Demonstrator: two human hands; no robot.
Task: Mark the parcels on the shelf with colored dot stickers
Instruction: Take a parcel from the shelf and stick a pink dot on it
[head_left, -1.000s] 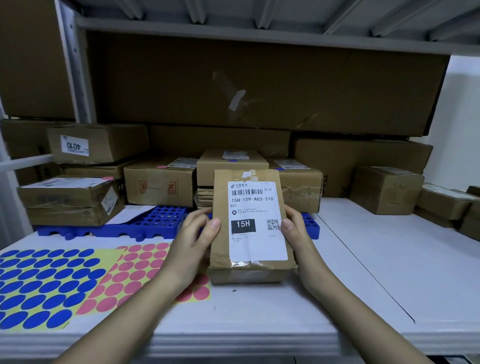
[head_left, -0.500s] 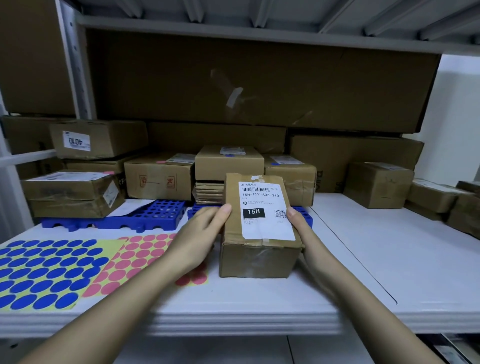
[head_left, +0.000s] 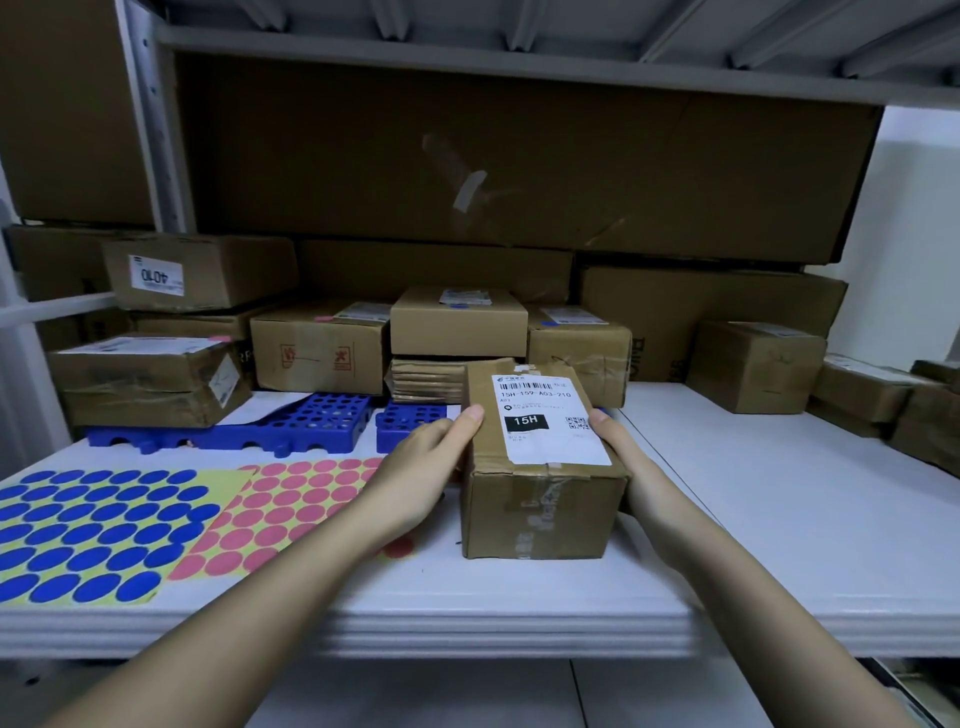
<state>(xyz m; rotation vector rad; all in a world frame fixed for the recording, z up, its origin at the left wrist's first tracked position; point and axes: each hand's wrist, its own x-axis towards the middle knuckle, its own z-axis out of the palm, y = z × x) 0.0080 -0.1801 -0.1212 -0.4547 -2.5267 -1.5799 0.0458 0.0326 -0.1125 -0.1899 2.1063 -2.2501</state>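
A brown cardboard parcel (head_left: 540, 509) with a white shipping label marked 15H stands on the white shelf (head_left: 779, 519), its label face up. My left hand (head_left: 421, 467) holds its left side, thumb on the top edge. On the opposite side my right hand (head_left: 631, 467) grips it, with the thumb near the label. A sheet of pink dot stickers (head_left: 280, 509) lies left of the parcel, partly under my left hand. Further left lies a sheet of blue dot stickers (head_left: 98, 530).
Several brown parcels (head_left: 317, 353) are stacked along the back, some with small pink or blue dots. Blue perforated plastic trays (head_left: 291, 426) lie behind the sticker sheets. More boxes (head_left: 753, 364) sit at the right. A large carton (head_left: 519, 171) spans the back.
The parcel was tilted up with its label facing me; it has been lowered flat onto the shelf, label on top. Both hands stayed on its sides.
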